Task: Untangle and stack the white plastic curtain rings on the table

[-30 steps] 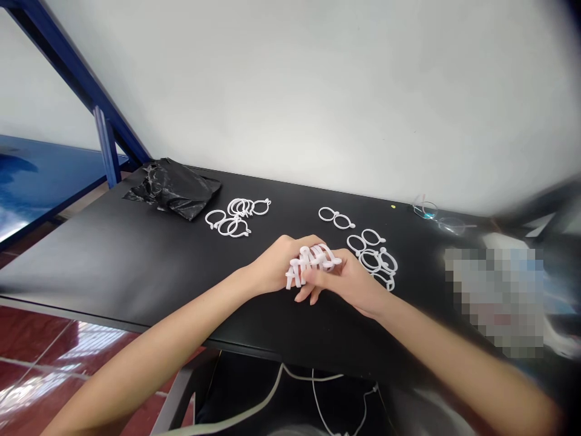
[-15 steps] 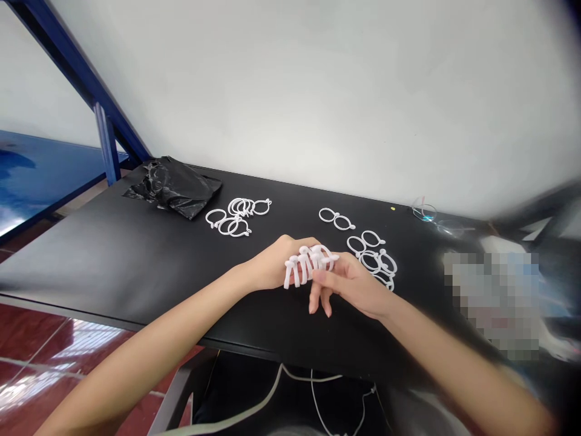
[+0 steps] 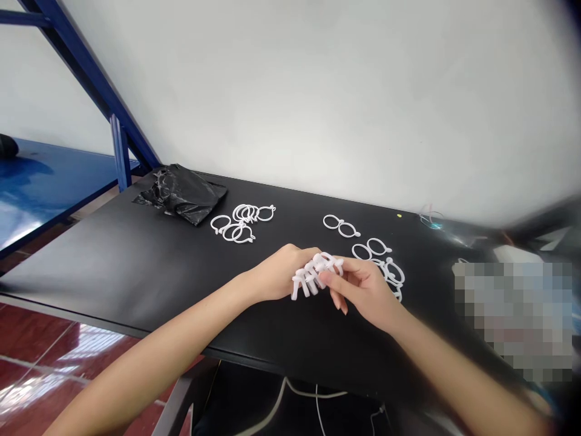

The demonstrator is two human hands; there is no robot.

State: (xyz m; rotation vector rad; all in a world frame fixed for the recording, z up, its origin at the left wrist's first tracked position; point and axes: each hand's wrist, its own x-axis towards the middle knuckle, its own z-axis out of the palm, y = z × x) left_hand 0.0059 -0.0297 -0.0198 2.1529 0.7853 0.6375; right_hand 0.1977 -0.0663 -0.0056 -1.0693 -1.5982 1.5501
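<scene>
Several white plastic curtain rings [image 3: 313, 274] are bunched in a row at the front of my left hand [image 3: 281, 274], which is partly closed around them; most of its fingers are hidden behind the rings. My right hand [image 3: 370, 293] pinches the right end of this bunch between thumb and fingers, its lower fingers curled beneath. The two hands meet just above the black table [image 3: 181, 290]. Beyond my left hand lies a loose group of similar rings [image 3: 251, 240]. Past my right hand more rings [image 3: 357, 234] are scattered, some partly covered by the hand.
A crumpled black plastic bag [image 3: 190, 194] lies at the table's far left. On the right are clear plastic wrapping [image 3: 447, 233] and a pixelated, blurred item [image 3: 512, 321]. A pale wall [image 3: 318, 109] rises behind the table, and a blue metal frame [image 3: 91, 66] stands at left.
My right fingers have drawn in closer under the bunch, and the held rings have tilted and packed a little tighter. The whole view has shifted slightly; the rings on the table lie as before.
</scene>
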